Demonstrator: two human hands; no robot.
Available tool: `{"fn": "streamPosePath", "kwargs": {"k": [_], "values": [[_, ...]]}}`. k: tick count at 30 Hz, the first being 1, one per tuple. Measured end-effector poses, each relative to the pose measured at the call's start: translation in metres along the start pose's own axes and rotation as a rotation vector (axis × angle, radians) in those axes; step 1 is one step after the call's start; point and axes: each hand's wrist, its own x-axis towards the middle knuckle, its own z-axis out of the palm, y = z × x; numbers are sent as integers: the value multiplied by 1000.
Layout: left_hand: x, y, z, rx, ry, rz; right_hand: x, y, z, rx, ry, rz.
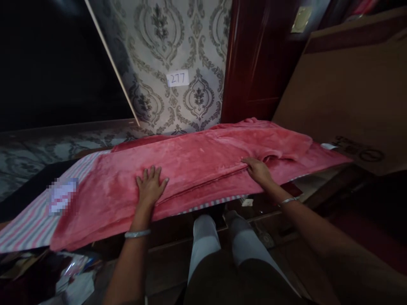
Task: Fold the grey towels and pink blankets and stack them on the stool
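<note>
A pink plush garment point(178, 159) is spread along a striped cloth point(32, 216), with folds bunched towards its right end. My left hand point(150, 186) lies flat on the plush left of the middle, fingers spread, holding nothing. Farther right, my right hand point(258, 170) pinches the garment's front edge between thumb and fingers, beside a dark gap in the fold. The long loose edge runs between the two hands. What lies under the plush is hidden.
A dark screen point(57, 63) stands at the back left. Patterned wallpaper bears a paper label point(177, 78) reading 277. A large cardboard box point(349, 93) leans at the right beside a dark red door point(254, 59). Plastic and paper clutter point(76, 275) lies low on the left.
</note>
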Motion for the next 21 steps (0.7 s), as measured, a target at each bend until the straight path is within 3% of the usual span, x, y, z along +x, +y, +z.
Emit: {"fn": "streamPosePath", "kwargs": {"k": [4,9,13,21], "values": [[-11,20,-4,-75,196,210,3,-1,-1,25,9,-13],[-29,86,-1,-76,94,558,6,-7,-7,52,-1,5],[-27,114,4,14,-31,572,8,-16,-13,50,-70,30],[-12,124,1,179,-137,530,12,-29,-20,18,-128,87]]}}
